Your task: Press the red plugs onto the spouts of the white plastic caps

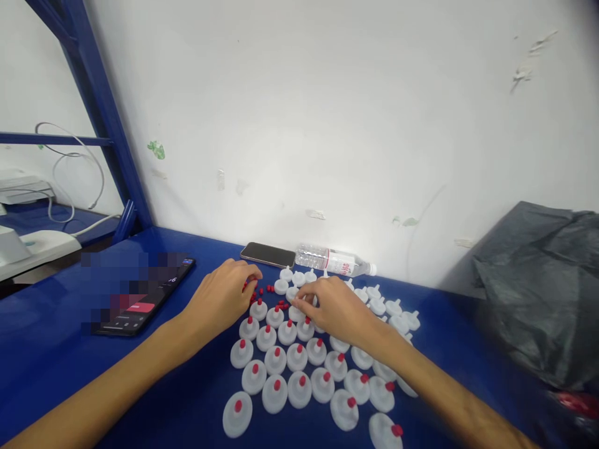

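At far left, beyond the table's left edge: a looped cable hanging in front of the white wall, a white boxy device below, a white power strip nearer. Rising at the back left corner of the blue table: a blue metal frame.

Toward the table's left edge: 1 phone with a lit screen, lying flat, partly pixelated.

Next, to the right: the left hand, fingers curled, thumb and index narrowly set among loose red caps; cannot tell if gripping any. Behind, near the back edge: 1 dark-screened phone, lying face up. Just beside its right end, along the same edge: 1 clear plastic bottle on its side, white cap to the right, label printed in red.

Across the middle of the table, from below the left hand toward the right: red-capped discs, white, resting with stems up, in loose rows. Farther back and spreading toward the right: white stemmed discs with bare stems, some close together or overlapping.

Above the discs' middle: the right hand, thumb and index bent narrowly at a white disc; cannot tell if holding it.

At the table's right side, by the back edge: a dark grey plastic bag, crumpled, against the wall, with something red and blurred below.
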Demonstrator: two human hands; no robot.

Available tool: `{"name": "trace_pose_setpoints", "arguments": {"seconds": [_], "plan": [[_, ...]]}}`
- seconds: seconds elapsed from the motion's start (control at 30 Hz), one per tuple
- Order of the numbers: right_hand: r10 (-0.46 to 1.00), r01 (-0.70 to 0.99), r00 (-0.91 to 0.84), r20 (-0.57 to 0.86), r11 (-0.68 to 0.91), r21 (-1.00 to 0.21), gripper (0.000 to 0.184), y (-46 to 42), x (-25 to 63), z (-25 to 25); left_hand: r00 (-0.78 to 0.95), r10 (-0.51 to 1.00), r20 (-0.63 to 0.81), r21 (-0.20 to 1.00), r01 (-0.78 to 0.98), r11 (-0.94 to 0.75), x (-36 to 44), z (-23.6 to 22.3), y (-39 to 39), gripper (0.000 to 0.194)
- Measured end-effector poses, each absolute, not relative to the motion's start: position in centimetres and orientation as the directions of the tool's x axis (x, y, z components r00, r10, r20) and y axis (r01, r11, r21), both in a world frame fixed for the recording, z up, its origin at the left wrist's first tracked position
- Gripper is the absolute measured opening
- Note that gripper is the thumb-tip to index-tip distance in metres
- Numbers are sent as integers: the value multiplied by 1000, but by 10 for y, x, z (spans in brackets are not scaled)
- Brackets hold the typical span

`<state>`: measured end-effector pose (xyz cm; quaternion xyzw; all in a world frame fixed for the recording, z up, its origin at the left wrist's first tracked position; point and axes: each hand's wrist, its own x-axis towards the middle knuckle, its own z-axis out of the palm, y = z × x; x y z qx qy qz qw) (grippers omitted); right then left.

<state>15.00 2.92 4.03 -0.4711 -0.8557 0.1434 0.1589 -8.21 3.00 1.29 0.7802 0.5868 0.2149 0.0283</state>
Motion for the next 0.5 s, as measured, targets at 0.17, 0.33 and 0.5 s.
{"name": "trace_pose_setpoints", "arguments": {"seconds": [0.17, 0.33, 0.5], "plan": [[861, 752, -484, 154, 500, -429, 25, 28, 151, 41, 241, 922, 303, 295, 896, -331, -81, 14, 30, 27], [854, 743, -488, 180, 515, -428, 29, 30, 156, 44, 263, 906, 332, 233, 908, -349, -77, 21, 23, 34], [854, 761, -479, 203, 520, -389, 33, 30, 158, 53, 356, 896, 265, 141, 905, -401, -76, 18, 18, 37]]}}
